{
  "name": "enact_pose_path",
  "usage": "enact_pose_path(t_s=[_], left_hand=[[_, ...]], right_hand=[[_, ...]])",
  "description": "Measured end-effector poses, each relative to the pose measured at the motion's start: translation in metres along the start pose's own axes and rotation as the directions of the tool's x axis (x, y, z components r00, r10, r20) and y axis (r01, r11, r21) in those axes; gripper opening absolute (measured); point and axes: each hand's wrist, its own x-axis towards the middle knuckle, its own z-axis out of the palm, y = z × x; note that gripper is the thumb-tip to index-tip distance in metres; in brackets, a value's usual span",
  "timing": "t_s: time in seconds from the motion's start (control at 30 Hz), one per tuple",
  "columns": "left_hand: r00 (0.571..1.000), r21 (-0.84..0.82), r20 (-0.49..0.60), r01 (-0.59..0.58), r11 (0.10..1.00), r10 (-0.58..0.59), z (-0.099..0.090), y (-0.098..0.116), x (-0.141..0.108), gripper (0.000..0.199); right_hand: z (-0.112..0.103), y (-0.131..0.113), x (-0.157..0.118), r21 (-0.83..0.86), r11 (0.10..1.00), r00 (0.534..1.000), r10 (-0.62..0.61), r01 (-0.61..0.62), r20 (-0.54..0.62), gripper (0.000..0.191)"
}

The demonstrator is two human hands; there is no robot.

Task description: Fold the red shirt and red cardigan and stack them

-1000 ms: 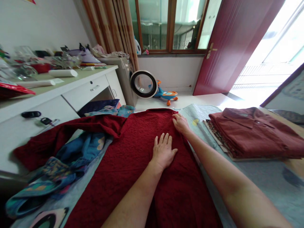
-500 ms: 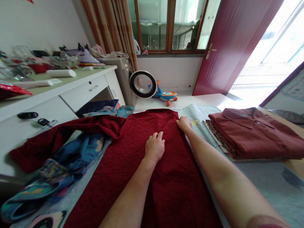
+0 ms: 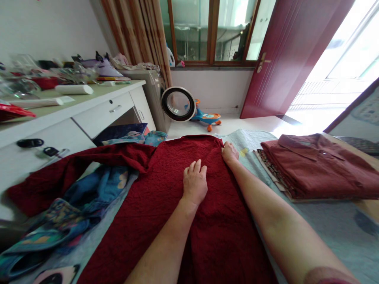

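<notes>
Left hand [image 3: 195, 183]: it lay flat with its thumb poking out a second ago; now it has moved a bit to the left, and its fingers are bent and closer together. It is palm down, but I cannot tell if the palm touches.
Right hand [image 3: 230, 153]: it has moved a little outward, to the right edge of the red top [image 3: 166, 177]. Its fingers curl in there, and I cannot tell if they pinch the cloth.
Red top: it lies long and crinkly under both hands. One sleeve [image 3: 124, 154] stretches out to the left of the left hand.
Pale blue sheet [image 3: 325, 232]: under the red top, peeking out on both sides.
Blue clothes [image 3: 96, 187]: all rumpled, left of the left hand, partly under that sleeve.
Folded clothes [image 3: 314, 169]: a neat pile right of the right hand, apart from it, with a collar on top.
White desk [image 3: 59, 132]: farther left, with keys [image 3: 51, 152] on its front.
Washing machine [image 3: 148, 92]: far past the left hand, its round door [image 3: 178, 104] wide open.
Ride-on toy [image 3: 207, 117]: blue and orange, on the floor beyond both hands.
</notes>
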Motion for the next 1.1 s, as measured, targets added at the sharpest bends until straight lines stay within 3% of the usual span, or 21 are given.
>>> enact_pose_path(t_s=[0.07,0.13,0.23,0.3,0.47,0.7,0.9,1.1], left_hand=[[0.994,-0.006,-0.011,-0.109,0.994,0.109,0.001,0.006,-0.002,0.037],[0.985,-0.027,0.037,-0.167,0.986,0.168,0.006,0.01,-0.004,0.041],[0.981,-0.042,0.144,-0.128,0.991,0.133,0.016,0.015,-0.008,0.057],[0.977,-0.042,0.193,-0.083,0.996,0.089,0.022,0.016,-0.012,0.066],[0.966,-0.031,0.251,-0.049,0.998,0.055,0.024,0.02,-0.016,0.071],[0.965,-0.035,0.26,-0.036,0.999,0.044,0.023,0.022,-0.015,0.072],[0.97,-0.028,0.242,-0.033,0.999,0.039,0.024,0.024,-0.017,0.072],[0.973,-0.008,0.228,-0.017,1.0,0.019,0.027,0.025,-0.017,0.074]], right_hand=[[-0.004,-0.005,-0.001,0.001,0.999,0.996,-0.046,0.047,-0.082,0.035],[-0.004,-0.011,-0.002,-0.005,0.983,0.977,-0.183,0.183,-0.108,0.038],[0.003,-0.014,-0.003,-0.013,0.915,0.914,-0.403,0.404,0.055,0.04],[0.012,-0.014,-0.003,-0.014,0.896,0.886,-0.435,0.443,0.162,0.042],[0.02,-0.011,0.009,-0.014,0.914,0.896,-0.395,0.406,0.204,0.045],[0.013,-0.016,0.031,-0.029,0.967,0.967,-0.251,0.252,0.049,0.041],[0.02,-0.022,0.045,-0.013,0.987,0.986,-0.163,0.163,0.02,0.025],[0.018,-0.021,0.046,0.01,0.995,0.994,-0.095,0.096,-0.059,0.028]])
